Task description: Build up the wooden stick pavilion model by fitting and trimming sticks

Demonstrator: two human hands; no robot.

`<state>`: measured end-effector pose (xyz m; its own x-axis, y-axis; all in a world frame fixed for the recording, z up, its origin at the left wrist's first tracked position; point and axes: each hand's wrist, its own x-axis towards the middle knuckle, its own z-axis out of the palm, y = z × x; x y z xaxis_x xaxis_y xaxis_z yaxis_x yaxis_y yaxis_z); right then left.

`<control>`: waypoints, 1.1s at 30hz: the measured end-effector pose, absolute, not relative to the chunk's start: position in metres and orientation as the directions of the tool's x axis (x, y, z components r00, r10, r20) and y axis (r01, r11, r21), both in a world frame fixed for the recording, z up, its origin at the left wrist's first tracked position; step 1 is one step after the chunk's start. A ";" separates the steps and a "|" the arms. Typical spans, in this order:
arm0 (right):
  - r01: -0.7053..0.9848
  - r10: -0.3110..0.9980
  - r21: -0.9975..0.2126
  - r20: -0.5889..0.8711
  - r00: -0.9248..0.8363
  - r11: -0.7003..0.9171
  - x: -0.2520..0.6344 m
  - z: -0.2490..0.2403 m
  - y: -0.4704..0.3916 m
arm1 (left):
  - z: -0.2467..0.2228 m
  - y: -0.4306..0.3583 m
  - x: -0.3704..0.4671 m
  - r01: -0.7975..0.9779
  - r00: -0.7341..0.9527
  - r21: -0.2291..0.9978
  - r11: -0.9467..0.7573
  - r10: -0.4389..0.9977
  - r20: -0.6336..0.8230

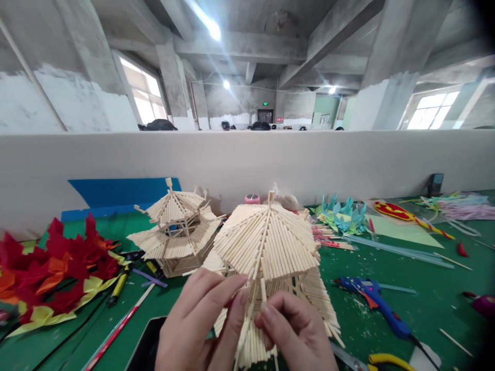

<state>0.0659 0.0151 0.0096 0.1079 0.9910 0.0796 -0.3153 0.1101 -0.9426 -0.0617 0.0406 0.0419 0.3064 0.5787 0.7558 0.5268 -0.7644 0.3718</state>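
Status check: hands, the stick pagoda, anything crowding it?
Left hand and right hand both pinch the stick pagoda. Second pagoda stands close left. Glue gun lies right.

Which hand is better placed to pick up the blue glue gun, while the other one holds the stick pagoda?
Probably the right hand. The blue glue gun lies on the green table to its right, with nothing between. The left hand is across the stick pagoda.

I see a two-tiered pavilion model built of pale wooden sticks standing upright on the green table, its hexagonal roof topped by a small knob, lower eaves flaring outward.
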 end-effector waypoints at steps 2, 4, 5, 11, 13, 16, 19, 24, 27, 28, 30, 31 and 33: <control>-0.288 0.989 -0.951 0.076 0.126 0.110 0.067 0.011 0.020 | 0.041 0.047 -0.066 0.540 0.410 0.231 -0.809 0.492 0.768; -0.279 0.987 -0.954 0.074 0.139 0.110 0.066 0.011 0.022 | 0.038 0.054 -0.069 0.538 0.460 0.132 -0.833 0.421 0.782; -0.280 0.987 -0.953 0.073 0.144 0.112 0.066 0.010 0.023 | 0.036 0.057 -0.069 0.538 0.462 0.109 -0.836 0.400 0.792; -0.291 0.986 -0.950 0.076 0.146 0.116 0.064 0.008 0.027 | 0.031 0.065 -0.067 0.540 0.458 0.113 -0.834 0.404 0.792; -0.289 0.986 -0.950 0.072 0.153 0.114 0.064 0.008 0.028 | 0.032 0.066 -0.068 0.534 0.481 0.098 -0.840 0.397 0.782; -0.291 0.986 -0.951 0.057 0.159 0.101 0.064 0.007 0.030 | 0.033 0.069 -0.070 0.531 0.509 0.088 -0.843 0.400 0.762; -0.312 0.987 -0.946 0.041 0.158 0.090 0.064 0.005 0.030 | 0.032 0.072 -0.071 0.526 0.521 0.085 -0.846 0.399 0.755; -0.338 0.988 -0.938 0.033 0.148 0.082 0.065 0.005 0.030 | 0.032 0.073 -0.072 0.535 0.531 0.089 -0.840 0.416 0.738; -0.319 0.988 -0.945 0.024 0.154 0.072 0.066 0.006 0.029 | 0.032 0.072 -0.072 0.539 0.518 0.113 -0.835 0.434 0.737; -0.318 0.988 -0.946 0.019 0.156 0.069 0.067 0.007 0.029 | 0.033 0.071 -0.072 0.539 0.510 0.121 -0.834 0.437 0.741; -0.321 0.987 -0.945 0.009 0.159 0.061 0.067 0.007 0.029 | 0.033 0.071 -0.073 0.539 0.499 0.127 -0.833 0.437 0.748; -0.324 0.987 -0.944 0.007 0.161 0.059 0.068 0.007 0.029 | 0.033 0.070 -0.073 0.540 0.491 0.130 -0.831 0.437 0.754; -0.322 0.987 -0.945 0.009 0.159 0.060 0.068 0.008 0.030 | 0.033 0.070 -0.073 0.549 0.466 0.142 -0.823 0.443 0.766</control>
<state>0.0681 0.0296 0.0075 0.1590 0.9872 0.0087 -0.3218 0.0601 -0.9449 -0.0727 0.0697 0.0331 0.4661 0.4430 0.7659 0.5493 -0.8235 0.1420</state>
